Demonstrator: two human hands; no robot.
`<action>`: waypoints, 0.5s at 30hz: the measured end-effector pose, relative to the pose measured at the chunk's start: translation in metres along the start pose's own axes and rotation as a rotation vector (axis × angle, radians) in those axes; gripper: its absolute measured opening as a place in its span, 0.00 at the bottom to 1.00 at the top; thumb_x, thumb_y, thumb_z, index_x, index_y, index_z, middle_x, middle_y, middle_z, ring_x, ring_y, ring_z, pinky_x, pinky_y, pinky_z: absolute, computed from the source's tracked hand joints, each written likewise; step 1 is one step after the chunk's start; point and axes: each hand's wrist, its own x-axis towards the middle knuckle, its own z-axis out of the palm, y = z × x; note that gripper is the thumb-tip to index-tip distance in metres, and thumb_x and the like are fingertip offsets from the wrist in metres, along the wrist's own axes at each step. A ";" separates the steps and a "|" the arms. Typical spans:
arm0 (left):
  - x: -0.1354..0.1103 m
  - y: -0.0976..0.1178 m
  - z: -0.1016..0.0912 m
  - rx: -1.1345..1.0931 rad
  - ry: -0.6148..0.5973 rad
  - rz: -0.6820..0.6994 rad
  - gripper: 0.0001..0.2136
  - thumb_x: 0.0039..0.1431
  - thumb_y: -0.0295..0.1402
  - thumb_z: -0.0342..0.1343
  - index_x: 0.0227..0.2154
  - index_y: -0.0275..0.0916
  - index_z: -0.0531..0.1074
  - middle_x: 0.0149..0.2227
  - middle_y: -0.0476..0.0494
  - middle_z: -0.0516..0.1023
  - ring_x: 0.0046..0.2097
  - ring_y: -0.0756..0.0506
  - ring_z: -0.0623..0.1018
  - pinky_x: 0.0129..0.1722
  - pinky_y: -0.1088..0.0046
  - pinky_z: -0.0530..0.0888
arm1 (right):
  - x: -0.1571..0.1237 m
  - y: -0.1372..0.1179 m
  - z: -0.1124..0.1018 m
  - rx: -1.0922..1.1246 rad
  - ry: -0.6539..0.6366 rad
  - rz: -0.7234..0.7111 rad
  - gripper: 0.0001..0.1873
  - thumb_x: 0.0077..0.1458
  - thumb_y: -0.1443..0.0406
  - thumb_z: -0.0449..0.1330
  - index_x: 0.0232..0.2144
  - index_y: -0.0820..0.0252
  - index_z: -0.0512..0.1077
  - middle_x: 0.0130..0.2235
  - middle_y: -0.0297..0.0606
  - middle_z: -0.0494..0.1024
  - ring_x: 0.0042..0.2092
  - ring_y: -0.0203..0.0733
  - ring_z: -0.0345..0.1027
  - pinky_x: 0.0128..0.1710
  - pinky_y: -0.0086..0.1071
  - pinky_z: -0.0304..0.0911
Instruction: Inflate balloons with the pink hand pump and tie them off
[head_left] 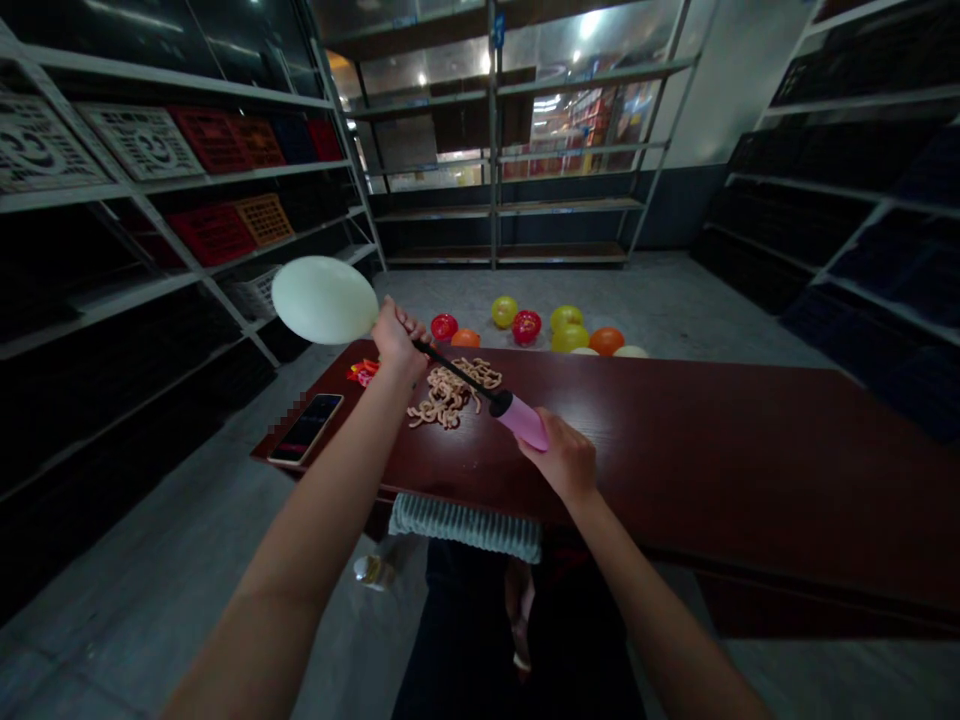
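A pale, inflated balloon points left and away from my left hand, whose fingers are closed round its neck and the far end of a hand pump. Between my hands the pump's black rod is drawn out over the table. My right hand grips the pump's pink body. The balloon's mouth and the pump tip are hidden in my left fingers. Beneath the rod lies a heap of beige, curled, string-like pieces. Small red, yellow and pink limp pieces, apparently uninflated balloons, lie left of it.
The dark red table stretches to the right. A phone lies at its left end. Several inflated balloons rest on the floor beyond it. Shelves with crates stand left; a ribbed grey-green cloth hangs at the near edge.
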 end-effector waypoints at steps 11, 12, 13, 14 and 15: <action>-0.015 -0.104 0.038 0.117 -0.025 0.009 0.25 0.66 0.43 0.59 0.20 0.42 0.52 0.13 0.59 0.51 0.14 0.55 0.54 0.15 0.78 0.54 | 0.005 0.003 -0.001 0.163 -0.087 0.367 0.25 0.59 0.50 0.61 0.52 0.59 0.76 0.44 0.49 0.85 0.39 0.54 0.79 0.36 0.37 0.63; -0.018 -0.113 0.041 0.106 -0.050 0.022 0.25 0.67 0.43 0.59 0.20 0.42 0.53 0.13 0.58 0.51 0.14 0.55 0.55 0.15 0.78 0.54 | 0.006 0.003 -0.001 0.183 -0.114 0.420 0.27 0.59 0.48 0.61 0.53 0.57 0.76 0.44 0.48 0.85 0.39 0.54 0.79 0.35 0.37 0.63; -0.020 -0.120 0.044 0.094 -0.083 0.034 0.24 0.68 0.42 0.57 0.20 0.42 0.53 0.14 0.58 0.52 0.14 0.55 0.55 0.15 0.78 0.54 | 0.007 0.004 -0.002 0.204 -0.141 0.473 0.27 0.58 0.46 0.61 0.53 0.54 0.75 0.44 0.46 0.85 0.38 0.53 0.78 0.35 0.37 0.62; -0.022 -0.127 0.047 0.088 -0.124 0.042 0.23 0.69 0.42 0.56 0.20 0.42 0.54 0.14 0.57 0.53 0.14 0.55 0.56 0.15 0.77 0.54 | 0.009 0.005 -0.003 0.230 -0.164 0.522 0.28 0.57 0.45 0.61 0.53 0.53 0.75 0.44 0.45 0.85 0.38 0.53 0.78 0.35 0.37 0.62; -0.022 -0.132 0.050 0.093 -0.167 0.044 0.23 0.69 0.42 0.55 0.21 0.42 0.55 0.14 0.57 0.55 0.15 0.54 0.57 0.16 0.77 0.54 | 0.010 0.004 -0.004 0.264 -0.180 0.564 0.29 0.56 0.44 0.61 0.53 0.52 0.75 0.43 0.44 0.85 0.39 0.53 0.78 0.36 0.37 0.63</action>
